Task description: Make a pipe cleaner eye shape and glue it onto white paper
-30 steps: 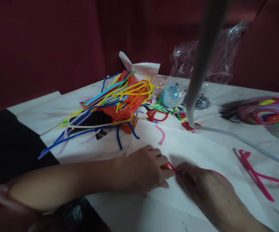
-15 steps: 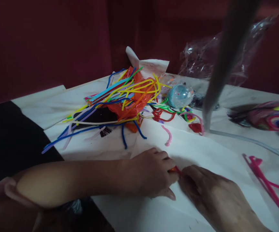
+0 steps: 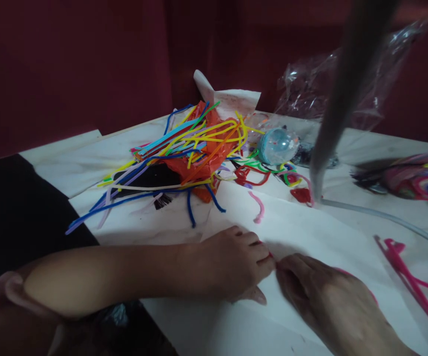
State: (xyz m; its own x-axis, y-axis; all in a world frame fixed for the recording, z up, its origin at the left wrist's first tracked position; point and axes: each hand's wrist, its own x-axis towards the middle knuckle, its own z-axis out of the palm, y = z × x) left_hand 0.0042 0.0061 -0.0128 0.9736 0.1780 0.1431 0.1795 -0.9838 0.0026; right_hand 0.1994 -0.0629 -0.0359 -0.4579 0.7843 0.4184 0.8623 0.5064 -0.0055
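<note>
My left hand (image 3: 232, 264) lies palm down over the white paper (image 3: 291, 222), its fingers closed around a pink-red pipe cleaner (image 3: 343, 271). Only a sliver of it shows at those fingertips. Right beside it, my right hand (image 3: 325, 291) pinches the same strand between thumb and forefinger. A curved pink length appears beyond the back of this hand. The fingers cover most of the work, so its shape is hidden. Just past the left knuckles, a short light-pink pipe cleaner piece (image 3: 260, 210) rests on the paper.
Behind my hands lies a heap of coloured pipe cleaners (image 3: 199, 138) on orange plastic. Near it sit a clear, blue-edged round container (image 3: 278, 146) and a crumpled clear bag (image 3: 310, 91). A grey pole (image 3: 336, 104) stands at right, near bright-pink pipe cleaners (image 3: 403, 272).
The orange-red bit between my hands is now mostly covered by the left fingers. More of the pink strand shows behind my right hand. Both hands stay nearly in place.
</note>
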